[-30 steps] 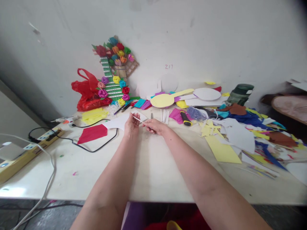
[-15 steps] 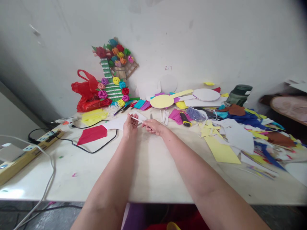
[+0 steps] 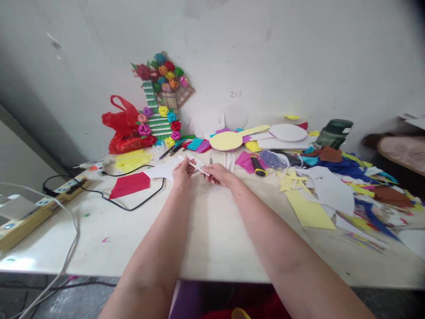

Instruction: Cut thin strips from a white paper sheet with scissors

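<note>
A thin white stick (image 3: 198, 167) slants between my two hands over the middle of the table. My left hand (image 3: 183, 172) has its fingers closed on the stick's left part. The fingers of my right hand (image 3: 218, 174) pinch its lower right end. Behind the hands lie a white paper cutout (image 3: 161, 171) and several white sticks (image 3: 229, 161). A small pointed grey tool (image 3: 211, 161) lies just beyond my right hand.
Red paper (image 3: 130, 184), a black cable and a power strip (image 3: 49, 208) are at the left. A flower-decorated guitar shape (image 3: 159, 124) leans on the wall. A yellow-black cutter (image 3: 258, 166), paper scraps (image 3: 328, 186) and a green bottle (image 3: 334, 133) are at the right.
The stick now slants more steeply between my hands and shows more of its length. My right hand has shifted slightly right. The whole view has shifted slightly.
</note>
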Motion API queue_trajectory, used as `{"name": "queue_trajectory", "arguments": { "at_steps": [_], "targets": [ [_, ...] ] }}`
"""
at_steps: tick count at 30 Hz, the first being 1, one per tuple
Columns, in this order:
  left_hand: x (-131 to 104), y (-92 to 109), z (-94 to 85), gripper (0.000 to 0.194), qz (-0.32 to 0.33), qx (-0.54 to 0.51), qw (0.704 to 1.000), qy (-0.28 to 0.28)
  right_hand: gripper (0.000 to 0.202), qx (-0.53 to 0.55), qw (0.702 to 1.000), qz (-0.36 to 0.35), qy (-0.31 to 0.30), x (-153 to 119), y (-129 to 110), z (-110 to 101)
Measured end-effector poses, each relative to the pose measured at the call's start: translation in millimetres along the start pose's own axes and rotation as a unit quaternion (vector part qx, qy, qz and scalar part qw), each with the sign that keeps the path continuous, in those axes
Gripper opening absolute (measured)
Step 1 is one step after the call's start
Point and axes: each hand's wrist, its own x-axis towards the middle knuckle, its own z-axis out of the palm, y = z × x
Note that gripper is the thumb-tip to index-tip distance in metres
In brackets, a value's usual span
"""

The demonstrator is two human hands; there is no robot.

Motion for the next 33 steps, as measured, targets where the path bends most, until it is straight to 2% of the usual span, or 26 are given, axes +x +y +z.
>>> {"name": "queue_trajectory", "arguments": {
  "at_steps": [3, 9, 14, 19, 25, 33],
  "targets": [
    [1.1, 0.1, 0.1, 0.009, 0.0, -0.004, 1.0, 0.008, 0.018, -0.009, 1.0, -0.004, 0.006, 1.0, 0.8, -1.1],
    [3.3, 0.6, -0.3, 0.008, -0.009, -0.034, 0.999, 0.026, 0.02, 0.045, 0.999, -0.012, -0.012, 4.3, 3.7, -1.5],
    [3.5, 2.2, -1.7, 0.012, -0.016, -0.022, 0.999, 0.023, 0.016, 0.049, 0.998, 0.01, -0.027, 1.3, 3.8, -2.8],
    [2.6, 4.3, -1.7, 0.008, -0.012, -0.017, 0.999, 0.04, 0.013, 0.046, 0.998, 0.012, -0.034, -2.6, -1.1, 0.7],
    [1.1, 5.1, -1.5, 0.016, -0.001, -0.021, 0.999, 0.041, 0.01, 0.016, 0.999, 0.014, -0.043, -7.3, -6.9, 4.5],
    [4.4, 6.5, -4.3, 0.01, -0.003, -0.045, 0.998, 0.037, 0.012, -0.035, 0.997, 0.015, -0.063, -4.5, -4.9, 4.7]
  ]
}}
